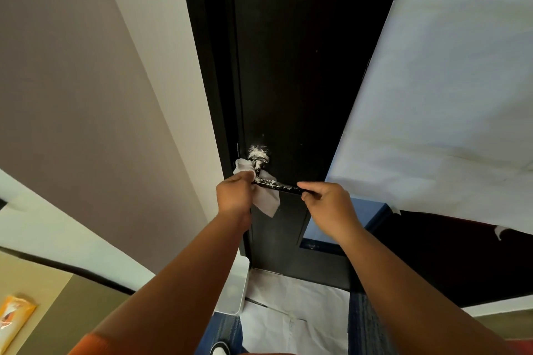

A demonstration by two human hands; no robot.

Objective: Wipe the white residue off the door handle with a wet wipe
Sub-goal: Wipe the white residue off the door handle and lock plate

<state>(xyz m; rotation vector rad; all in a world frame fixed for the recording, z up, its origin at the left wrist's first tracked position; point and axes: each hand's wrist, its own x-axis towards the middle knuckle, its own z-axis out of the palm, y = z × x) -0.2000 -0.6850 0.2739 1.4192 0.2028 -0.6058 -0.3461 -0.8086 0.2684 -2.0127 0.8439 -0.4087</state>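
orange sleeve (95, 344) at bottom edge | black door (302, 66) between grey wall (72, 95) and white sheet (447, 95) | door handle (274, 184) near door's left edge, flecked with white residue (257, 152) | left grip (235, 193) holds wet wipe (266, 201) on lever base | right grip (326, 202) clasps lever tip

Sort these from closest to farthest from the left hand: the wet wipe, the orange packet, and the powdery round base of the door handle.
1. Wet wipe: held in the left hand itself.
2. Round base: just above that hand, speckled white.
3. Orange packet: far off at the lower left.
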